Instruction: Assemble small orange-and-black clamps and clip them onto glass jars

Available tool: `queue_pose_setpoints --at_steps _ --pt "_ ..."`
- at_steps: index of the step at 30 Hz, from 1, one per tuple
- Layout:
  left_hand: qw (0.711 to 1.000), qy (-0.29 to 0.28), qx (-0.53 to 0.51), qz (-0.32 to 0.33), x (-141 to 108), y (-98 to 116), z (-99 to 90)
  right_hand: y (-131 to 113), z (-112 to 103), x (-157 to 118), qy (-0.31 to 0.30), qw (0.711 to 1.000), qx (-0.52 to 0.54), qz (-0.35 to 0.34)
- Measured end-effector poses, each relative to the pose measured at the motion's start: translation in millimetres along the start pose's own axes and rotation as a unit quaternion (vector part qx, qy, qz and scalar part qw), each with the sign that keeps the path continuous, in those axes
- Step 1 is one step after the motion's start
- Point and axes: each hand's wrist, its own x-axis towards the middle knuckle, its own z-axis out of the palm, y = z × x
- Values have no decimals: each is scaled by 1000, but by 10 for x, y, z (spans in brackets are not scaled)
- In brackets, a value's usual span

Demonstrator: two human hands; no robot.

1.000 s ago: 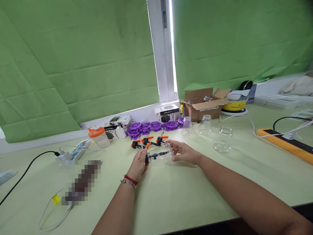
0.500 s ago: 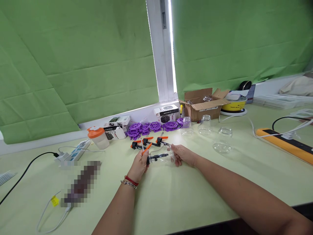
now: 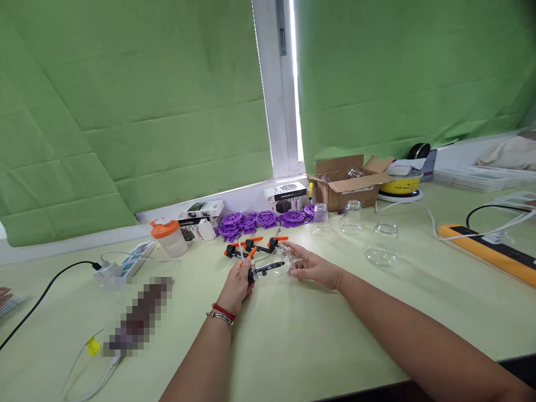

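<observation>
My left hand [image 3: 235, 286] is closed around a black cap [image 3: 250, 275] with an orange lever [image 3: 252, 253]. The cap sits at the neck of a clear bottle [image 3: 274, 257] lying sideways between my hands, and a black stem [image 3: 270, 268] runs inside it. At the wide bottom end, my right hand [image 3: 316, 269] holds the bottle with thumb and fingers curved around it. Just beyond lie several black tops with orange levers [image 3: 250, 244]. Upside-down clear bottles [image 3: 350, 218] stand to the right, one of them a clear bottle [image 3: 382, 245] nearer me.
Purple plastic wheels [image 3: 266, 219], white boxes [image 3: 199, 228] and an open cardboard box [image 3: 352, 192] line the window side. An orange-lidded shaker [image 3: 171, 239] and a power strip [image 3: 136, 262] are left; an orange power strip [image 3: 489, 245] is right. Another person's hand [image 3: 5, 295] shows at the left edge.
My right hand has shifted its grip on the bottle's bottom end, fingers now more spread around it. Another person's hand has appeared at the left edge.
</observation>
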Motion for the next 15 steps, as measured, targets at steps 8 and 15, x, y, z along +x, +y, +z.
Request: queue_pose_setpoints --at_steps 8,15 --pt "998 -2 22 55 -42 20 35 105 36 89 47 996 -11 78" --pt "999 -2 28 26 -27 10 36 160 44 125 58 993 -21 97"
